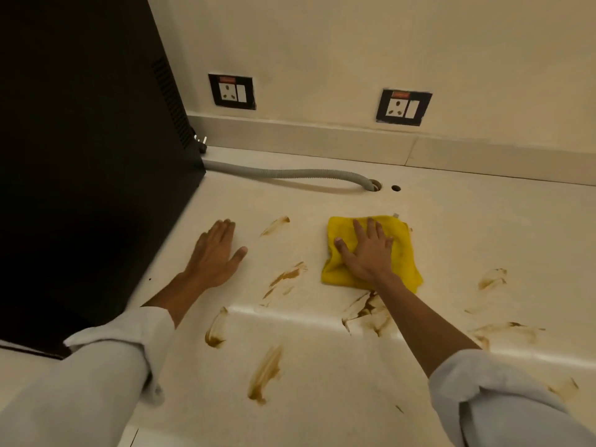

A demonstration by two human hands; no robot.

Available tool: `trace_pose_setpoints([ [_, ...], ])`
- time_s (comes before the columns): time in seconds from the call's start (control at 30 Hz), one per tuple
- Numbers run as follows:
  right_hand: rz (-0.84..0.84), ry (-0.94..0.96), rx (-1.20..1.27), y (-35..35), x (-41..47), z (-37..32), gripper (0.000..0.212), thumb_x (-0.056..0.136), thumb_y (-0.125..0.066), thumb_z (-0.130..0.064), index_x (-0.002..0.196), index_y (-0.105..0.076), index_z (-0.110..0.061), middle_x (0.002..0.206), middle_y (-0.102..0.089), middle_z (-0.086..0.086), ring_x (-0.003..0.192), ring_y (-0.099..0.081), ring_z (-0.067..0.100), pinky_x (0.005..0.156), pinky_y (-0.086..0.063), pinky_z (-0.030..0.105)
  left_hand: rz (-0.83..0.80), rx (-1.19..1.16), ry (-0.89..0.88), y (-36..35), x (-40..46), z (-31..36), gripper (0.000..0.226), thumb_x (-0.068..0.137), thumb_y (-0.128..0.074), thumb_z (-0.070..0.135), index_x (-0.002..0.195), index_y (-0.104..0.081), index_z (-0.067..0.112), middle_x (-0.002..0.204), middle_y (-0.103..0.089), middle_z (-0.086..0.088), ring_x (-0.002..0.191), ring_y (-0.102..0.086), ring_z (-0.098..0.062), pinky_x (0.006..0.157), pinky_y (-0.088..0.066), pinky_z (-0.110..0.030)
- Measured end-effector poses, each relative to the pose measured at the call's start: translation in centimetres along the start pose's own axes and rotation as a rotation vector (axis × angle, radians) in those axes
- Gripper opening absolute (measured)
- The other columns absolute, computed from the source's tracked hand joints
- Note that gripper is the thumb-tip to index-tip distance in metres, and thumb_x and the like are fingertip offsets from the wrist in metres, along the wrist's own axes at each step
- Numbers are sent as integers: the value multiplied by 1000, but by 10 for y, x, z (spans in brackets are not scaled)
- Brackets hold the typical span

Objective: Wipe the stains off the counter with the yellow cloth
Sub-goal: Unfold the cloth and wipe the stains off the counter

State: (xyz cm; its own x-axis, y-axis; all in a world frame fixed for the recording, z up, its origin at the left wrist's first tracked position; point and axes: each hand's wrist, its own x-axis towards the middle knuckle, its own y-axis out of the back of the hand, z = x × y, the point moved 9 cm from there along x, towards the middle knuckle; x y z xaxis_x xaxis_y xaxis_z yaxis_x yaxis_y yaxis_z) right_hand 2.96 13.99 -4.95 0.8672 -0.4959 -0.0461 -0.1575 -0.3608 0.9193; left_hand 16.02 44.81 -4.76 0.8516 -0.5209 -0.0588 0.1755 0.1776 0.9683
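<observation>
A yellow cloth lies flat on the cream counter, right of centre. My right hand presses down on it with fingers spread. My left hand rests flat on the bare counter to the left, fingers together, holding nothing. Several brown smeared stains mark the counter: one between my hands, one below it, one just under the cloth beside my right forearm, two nearer me, and more at the right.
A tall black appliance stands on the counter at the left. A grey ribbed hose runs from it into a hole near the back wall. Two wall sockets sit above the backsplash.
</observation>
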Motion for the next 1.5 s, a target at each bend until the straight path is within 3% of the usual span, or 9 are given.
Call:
trace_pose_setpoints([
  [0.1,28,-1,-183,-15,0,15,86,85,-17,-82,155,-19,-31,166,-8,11,152,-1,33,120,6,58,-22,-1,-18,-11,9,-18,69,98,-25,49,152,-1,13,163,2,-7,150,4,-21,122,0,-44],
  [0.2,87,-49,-214,-13,4,24,94,78,-8,-90,154,-17,-35,165,-9,11,152,-1,34,118,10,59,-46,9,-14,-18,14,-30,72,96,-15,55,152,2,13,163,5,-5,150,7,-17,121,5,-40],
  [0.57,55,-169,-247,-6,69,26,93,81,-12,-86,156,-10,-31,165,-3,17,150,4,42,117,4,65,34,-2,-34,-25,20,-40,87,84,0,71,151,8,16,163,6,-2,149,8,-13,121,7,-40],
  [0.83,29,-77,-237,-46,98,-63,99,75,-5,-90,156,-10,-32,164,-2,19,149,4,44,116,6,67,94,-124,-69,-20,19,-39,89,84,-8,75,150,14,20,162,14,0,148,12,-12,120,8,-38],
  [1.0,16,6,-217,-79,73,-141,98,75,-6,-89,156,-11,-33,164,-1,20,150,6,44,115,6,68,112,-219,-93,-13,17,-36,93,82,-7,77,151,11,18,162,12,-2,149,9,-13,122,4,-41],
  [1.2,6,50,-197,-106,6,-193,95,76,-7,-89,155,-11,-36,165,1,16,151,10,39,116,9,64,158,-408,-131,-4,12,-38,87,86,-21,70,151,12,23,163,12,0,149,10,-11,122,4,-42],
  [1.33,27,50,-197,-105,-40,-187,86,81,-9,-85,154,-13,-39,166,-2,12,152,7,36,118,8,63,148,-412,-138,0,6,-40,87,86,-21,68,152,9,19,163,10,-2,149,9,-13,122,4,-44],
  [1.5,49,-73,-232,-86,-62,-125,77,86,-10,-80,154,-9,-42,166,-3,8,152,5,35,118,6,63,122,-366,-167,-1,5,-35,83,89,-22,62,152,7,17,163,9,-4,149,8,-15,122,5,-44],
])
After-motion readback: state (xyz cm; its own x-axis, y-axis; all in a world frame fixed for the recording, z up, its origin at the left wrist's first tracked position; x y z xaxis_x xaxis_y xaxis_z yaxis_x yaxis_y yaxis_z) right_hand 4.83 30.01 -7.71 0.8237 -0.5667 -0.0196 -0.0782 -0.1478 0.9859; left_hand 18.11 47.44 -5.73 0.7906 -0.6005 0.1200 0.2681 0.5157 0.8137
